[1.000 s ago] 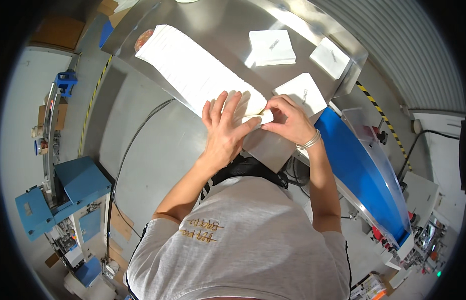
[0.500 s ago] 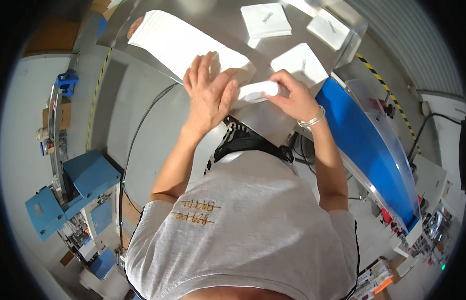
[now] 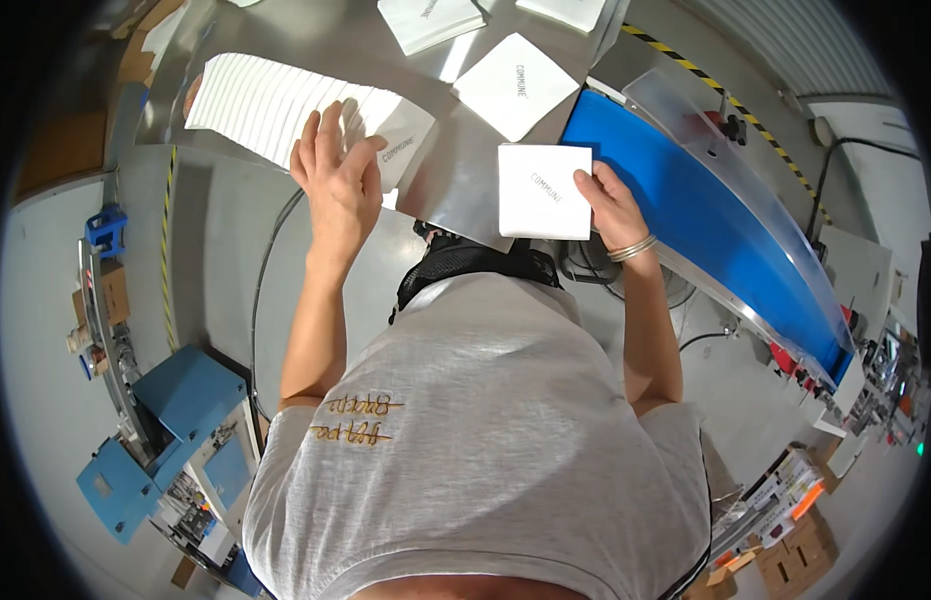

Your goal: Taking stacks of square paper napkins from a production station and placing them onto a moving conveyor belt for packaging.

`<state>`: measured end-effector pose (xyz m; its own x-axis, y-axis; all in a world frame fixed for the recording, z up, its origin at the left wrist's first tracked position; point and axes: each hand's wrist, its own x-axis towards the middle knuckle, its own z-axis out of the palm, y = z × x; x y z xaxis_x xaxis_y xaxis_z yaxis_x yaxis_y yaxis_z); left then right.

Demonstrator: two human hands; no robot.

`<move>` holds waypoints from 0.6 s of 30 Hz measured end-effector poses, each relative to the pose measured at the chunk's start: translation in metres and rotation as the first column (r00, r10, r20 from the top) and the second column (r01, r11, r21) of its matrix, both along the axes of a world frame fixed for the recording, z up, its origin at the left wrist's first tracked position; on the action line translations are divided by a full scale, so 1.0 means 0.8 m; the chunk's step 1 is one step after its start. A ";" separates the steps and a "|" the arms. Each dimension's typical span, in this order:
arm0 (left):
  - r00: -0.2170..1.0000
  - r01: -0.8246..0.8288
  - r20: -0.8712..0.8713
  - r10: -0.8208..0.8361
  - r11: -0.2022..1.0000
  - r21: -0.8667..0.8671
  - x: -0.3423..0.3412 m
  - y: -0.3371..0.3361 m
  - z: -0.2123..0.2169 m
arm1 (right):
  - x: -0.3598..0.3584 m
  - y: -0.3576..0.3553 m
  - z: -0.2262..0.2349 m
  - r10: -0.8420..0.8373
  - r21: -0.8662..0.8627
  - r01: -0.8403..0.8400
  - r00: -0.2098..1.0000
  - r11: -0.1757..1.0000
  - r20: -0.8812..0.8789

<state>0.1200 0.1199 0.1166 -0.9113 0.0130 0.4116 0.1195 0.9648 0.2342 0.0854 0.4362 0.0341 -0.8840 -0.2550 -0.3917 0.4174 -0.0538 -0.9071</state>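
Observation:
My right hand (image 3: 615, 205) grips a square stack of white printed napkins (image 3: 530, 205) by its right edge, thumb on top, in front of the table's near edge. My left hand (image 3: 340, 190) has its fingers apart over the near side of a long leaning row of white napkins (image 3: 255, 105); whether the fingertips touch the row I cannot tell. The row's front napkin (image 3: 403, 155) shows its printed face. Another white napkin stack (image 3: 515, 88) lies on the metal table between the row and the blue belt.
On the steel table (image 3: 315, 40) two more napkin stacks (image 3: 425, 22) (image 3: 565, 10) lie at the far side. A blue conveyor belt (image 3: 705, 220) with a clear side guard (image 3: 745, 180) runs along my right. A black cable (image 3: 255, 300) hangs at left, near blue machine cabinets (image 3: 190, 395).
The napkin stack in my right hand has turned from edge-on to flat, printed face up, and moved toward me. My left hand has lifted away from it, and the view has shifted.

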 end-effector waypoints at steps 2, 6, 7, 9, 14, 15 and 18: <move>1.000 -0.004 0.001 0.004 1.000 -0.013 0.001 0.001 -0.001 | 0.000 0.011 -0.004 0.010 0.120 0.000 0.996 0.993 -0.083; 0.999 -0.040 0.000 0.040 0.999 -0.010 0.002 0.006 0.001 | -0.007 0.050 -0.011 -0.011 0.598 0.221 0.942 0.770 -0.335; 0.999 -0.048 0.008 0.048 0.999 -0.003 0.003 0.006 0.002 | -0.013 0.065 -0.012 -0.050 0.644 0.269 0.940 0.716 -0.338; 0.999 -0.043 0.002 0.043 0.999 -0.005 0.002 0.007 0.002 | -0.019 0.106 -0.035 -0.163 0.538 0.383 0.897 0.751 -0.412; 0.999 -0.041 -0.011 0.041 0.999 0.002 0.001 0.009 -0.001 | -0.028 0.159 -0.030 -0.337 0.589 0.534 0.844 0.606 -0.418; 0.999 -0.028 -0.018 0.028 1.000 0.009 -0.001 0.010 -0.005 | -0.027 0.176 -0.035 -0.289 0.673 0.545 0.838 0.500 -0.463; 0.999 -0.047 -0.001 0.047 0.998 -0.038 0.001 -0.001 -0.006 | -0.028 0.191 -0.036 -0.200 0.722 0.574 0.816 0.386 -0.543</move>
